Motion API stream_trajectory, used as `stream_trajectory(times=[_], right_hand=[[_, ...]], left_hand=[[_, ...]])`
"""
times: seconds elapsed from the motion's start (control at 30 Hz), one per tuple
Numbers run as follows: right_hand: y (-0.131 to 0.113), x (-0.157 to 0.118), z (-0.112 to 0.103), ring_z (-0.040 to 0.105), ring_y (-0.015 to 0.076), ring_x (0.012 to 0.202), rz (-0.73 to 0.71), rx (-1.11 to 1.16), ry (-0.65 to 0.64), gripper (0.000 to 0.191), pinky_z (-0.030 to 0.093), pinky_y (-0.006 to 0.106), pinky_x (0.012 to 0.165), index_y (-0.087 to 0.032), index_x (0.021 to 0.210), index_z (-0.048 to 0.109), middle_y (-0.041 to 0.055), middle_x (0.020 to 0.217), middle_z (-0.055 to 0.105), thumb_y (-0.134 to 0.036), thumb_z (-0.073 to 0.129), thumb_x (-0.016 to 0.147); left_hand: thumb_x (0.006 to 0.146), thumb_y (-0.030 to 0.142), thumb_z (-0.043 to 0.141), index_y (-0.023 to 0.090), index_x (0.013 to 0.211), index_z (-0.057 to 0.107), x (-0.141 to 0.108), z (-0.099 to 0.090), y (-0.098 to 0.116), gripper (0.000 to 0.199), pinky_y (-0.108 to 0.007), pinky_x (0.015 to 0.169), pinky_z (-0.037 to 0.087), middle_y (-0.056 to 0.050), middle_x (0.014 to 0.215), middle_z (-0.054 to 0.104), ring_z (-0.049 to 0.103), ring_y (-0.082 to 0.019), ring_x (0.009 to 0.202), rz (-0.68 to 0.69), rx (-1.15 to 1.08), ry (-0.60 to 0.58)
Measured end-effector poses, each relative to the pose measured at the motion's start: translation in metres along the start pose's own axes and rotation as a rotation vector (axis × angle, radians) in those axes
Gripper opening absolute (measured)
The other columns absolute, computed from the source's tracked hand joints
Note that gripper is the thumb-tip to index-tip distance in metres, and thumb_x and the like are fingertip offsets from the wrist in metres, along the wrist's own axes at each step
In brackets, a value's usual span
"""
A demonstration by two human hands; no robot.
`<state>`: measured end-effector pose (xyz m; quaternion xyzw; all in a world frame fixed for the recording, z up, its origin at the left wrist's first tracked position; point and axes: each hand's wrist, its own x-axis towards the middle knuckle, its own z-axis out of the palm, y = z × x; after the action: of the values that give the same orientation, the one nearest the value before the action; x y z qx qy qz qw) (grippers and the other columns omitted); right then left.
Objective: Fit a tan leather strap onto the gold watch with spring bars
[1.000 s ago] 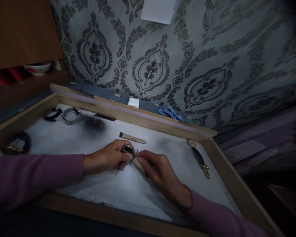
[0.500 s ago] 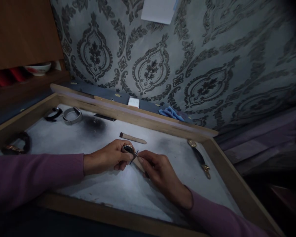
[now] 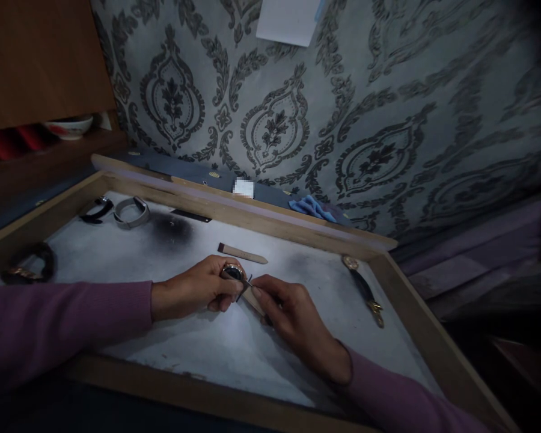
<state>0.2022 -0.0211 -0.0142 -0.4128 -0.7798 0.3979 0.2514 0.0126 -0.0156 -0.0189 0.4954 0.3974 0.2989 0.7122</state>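
Note:
Near the middle of the white-bottomed tray, my left hand [image 3: 202,284] is closed around a round watch [image 3: 232,272] with a dark face. My right hand [image 3: 293,313] pinches a thin metal tool [image 3: 249,283] against the watch's lower right edge. A beige strap piece [image 3: 253,302] runs from the watch down under my right fingers, which partly hide it. Just beyond the hands lies a separate strap piece [image 3: 242,253], beige with a dark brown end.
The wooden tray [image 3: 279,219] has raised sides. Inside it, a black-strap watch [image 3: 363,288] lies right; a grey watch [image 3: 131,213], a black one [image 3: 96,210] and a dark one [image 3: 30,264] are left. A blue cloth [image 3: 313,207] lies behind the far side.

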Motion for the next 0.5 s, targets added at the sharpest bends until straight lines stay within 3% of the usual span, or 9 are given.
stream_trajectory(times=[0.5], right_hand=[[0.0034, -0.0014, 0.0008, 0.05, 0.0099, 0.048, 0.039, 0.033, -0.011, 0.024, 0.039, 0.021, 0.046, -0.016, 0.078, 0.06, -0.0017, 0.059, 0.054, -0.03, 0.045, 0.092]], left_hand=[[0.072, 0.029, 0.062, 0.019, 0.072, 0.051, 0.0011, -0.0028, -0.0001, 0.015, -0.02, 0.038, 0.023, 0.008, 0.043, 0.048, 0.037, -0.006, 0.037, -0.003, 0.003, -0.018]])
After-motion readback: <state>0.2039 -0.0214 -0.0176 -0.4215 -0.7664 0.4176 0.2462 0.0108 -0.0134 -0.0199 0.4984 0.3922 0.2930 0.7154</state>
